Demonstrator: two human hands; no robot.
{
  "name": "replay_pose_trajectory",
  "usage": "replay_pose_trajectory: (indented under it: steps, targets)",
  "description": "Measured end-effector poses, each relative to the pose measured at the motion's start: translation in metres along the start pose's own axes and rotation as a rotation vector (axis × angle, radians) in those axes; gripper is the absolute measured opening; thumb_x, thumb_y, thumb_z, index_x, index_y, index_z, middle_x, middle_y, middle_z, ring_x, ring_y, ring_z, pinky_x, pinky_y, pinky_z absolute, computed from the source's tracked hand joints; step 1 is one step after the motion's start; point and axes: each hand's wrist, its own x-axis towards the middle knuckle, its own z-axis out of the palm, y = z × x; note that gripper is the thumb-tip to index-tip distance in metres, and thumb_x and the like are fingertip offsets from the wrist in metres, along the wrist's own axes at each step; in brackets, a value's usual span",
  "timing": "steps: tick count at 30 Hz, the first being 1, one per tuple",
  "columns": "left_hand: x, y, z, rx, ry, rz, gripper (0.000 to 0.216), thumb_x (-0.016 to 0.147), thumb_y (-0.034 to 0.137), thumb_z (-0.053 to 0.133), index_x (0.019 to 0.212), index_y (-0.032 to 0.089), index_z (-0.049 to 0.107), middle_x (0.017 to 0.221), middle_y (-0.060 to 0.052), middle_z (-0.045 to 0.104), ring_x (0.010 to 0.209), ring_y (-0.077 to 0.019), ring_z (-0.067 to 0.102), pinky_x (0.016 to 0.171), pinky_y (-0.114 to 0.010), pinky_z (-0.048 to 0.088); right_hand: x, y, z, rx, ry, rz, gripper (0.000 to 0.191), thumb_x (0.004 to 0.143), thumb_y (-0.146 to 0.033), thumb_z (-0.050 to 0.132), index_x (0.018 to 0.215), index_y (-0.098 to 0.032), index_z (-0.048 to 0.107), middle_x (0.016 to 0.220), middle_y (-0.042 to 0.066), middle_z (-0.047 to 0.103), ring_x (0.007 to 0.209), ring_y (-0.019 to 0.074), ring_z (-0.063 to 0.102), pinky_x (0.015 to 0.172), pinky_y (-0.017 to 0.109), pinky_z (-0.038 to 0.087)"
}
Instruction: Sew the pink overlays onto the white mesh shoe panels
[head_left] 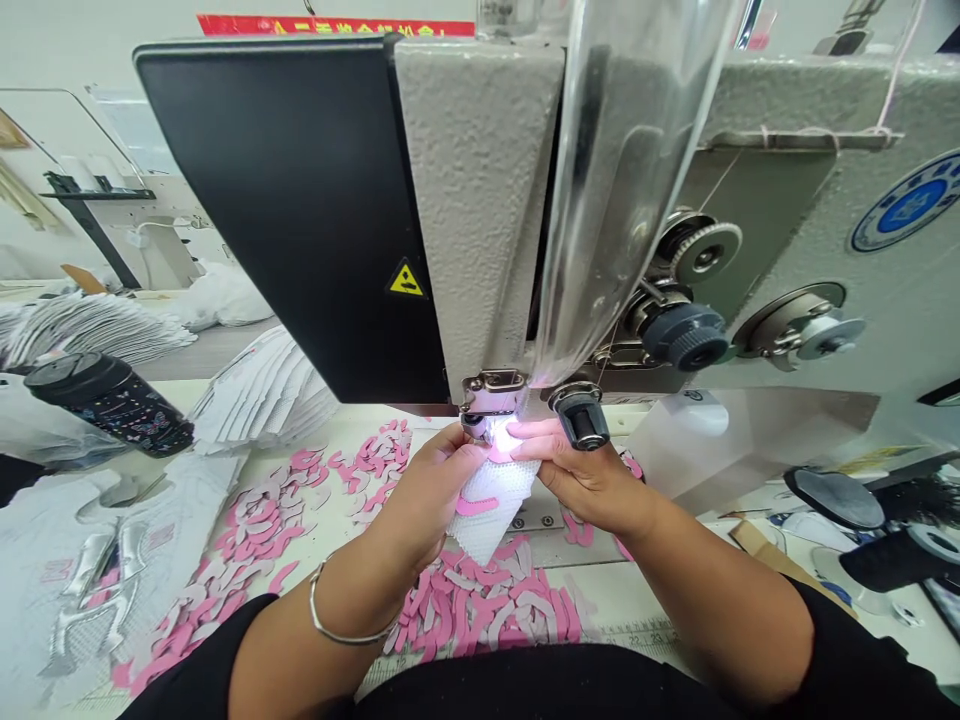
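Note:
A white textured fabric piece (486, 530) lies under the lit needle area of a sewing machine (480, 200), its pointed end toward me. A curved pink strip (477, 507) rests on it, and more pink shows by the presser foot (480, 425). My left hand (427, 490) grips the fabric's left edge, thumb on top close to the foot. On the other side, my right hand (592, 485) holds the right edge, with fingertips reaching toward the needle. Glare hides the exact stitching point.
Loose pink strips (487, 610) cover the tabletop in front and left. White fabric stacks (262, 390), a dark tumbler (112, 405) and cut white pieces (97, 570) lie left. At right are a translucent box (720, 440) and a black thread spool (892, 555).

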Motion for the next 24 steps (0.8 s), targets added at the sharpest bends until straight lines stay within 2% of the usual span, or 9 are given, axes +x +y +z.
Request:
replay_pose_trajectory:
  steps: [8, 12, 17, 21, 24]
  targets:
    - [0.009, -0.007, -0.010, -0.069, -0.079, 0.008, 0.019, 0.074, 0.026, 0.070, 0.092, 0.020, 0.068, 0.076, -0.001, 0.066, 0.063, -0.0152, 0.063, 0.059, -0.027, 0.050, 0.004, -0.004, -0.002, 0.000, -0.014, 0.046, 0.024, 0.099, -0.021, 0.046, 0.102, -0.027, 0.068, 0.091, 0.001, 0.071, 0.088, 0.0172, 0.065, 0.091, 0.037, 0.046]
    - [0.010, -0.005, -0.013, -0.072, -0.143, 0.021, 0.016, 0.077, 0.026, 0.069, 0.092, 0.019, 0.068, 0.076, -0.002, 0.068, 0.063, -0.0158, 0.064, 0.060, -0.029, 0.052, 0.003, -0.004, -0.002, -0.041, 0.000, 0.052, 0.024, 0.099, -0.023, 0.046, 0.100, -0.024, 0.070, 0.100, 0.003, 0.072, 0.099, 0.0193, 0.065, 0.094, 0.039, 0.048]
    - [0.010, -0.001, -0.018, -0.050, -0.139, 0.003, 0.014, 0.075, 0.025, 0.072, 0.087, 0.018, 0.068, 0.073, -0.001, 0.067, 0.061, -0.0139, 0.063, 0.056, -0.024, 0.049, 0.002, -0.005, -0.002, -0.112, 0.012, 0.031, 0.025, 0.099, -0.021, 0.046, 0.101, -0.025, 0.070, 0.106, 0.004, 0.072, 0.102, 0.0195, 0.065, 0.092, 0.039, 0.050]
    - [0.012, 0.006, -0.027, -0.022, -0.143, -0.015, 0.019, 0.071, 0.026, 0.080, 0.077, 0.017, 0.065, 0.067, 0.001, 0.064, 0.055, -0.0107, 0.060, 0.051, -0.019, 0.046, 0.002, -0.014, 0.000, -0.231, 0.020, 0.006, 0.024, 0.097, -0.019, 0.048, 0.105, -0.023, 0.070, 0.106, 0.006, 0.073, 0.100, 0.0215, 0.065, 0.089, 0.040, 0.050]
    - [0.019, 0.011, -0.035, -0.040, -0.144, -0.022, 0.024, 0.065, 0.027, 0.086, 0.074, 0.015, 0.067, 0.066, -0.001, 0.065, 0.055, -0.0109, 0.060, 0.052, -0.020, 0.048, -0.001, -0.028, 0.005, -0.397, -0.044, 0.001, 0.029, 0.094, -0.012, 0.047, 0.114, -0.020, 0.067, 0.102, 0.008, 0.073, 0.098, 0.0232, 0.064, 0.086, 0.040, 0.049]
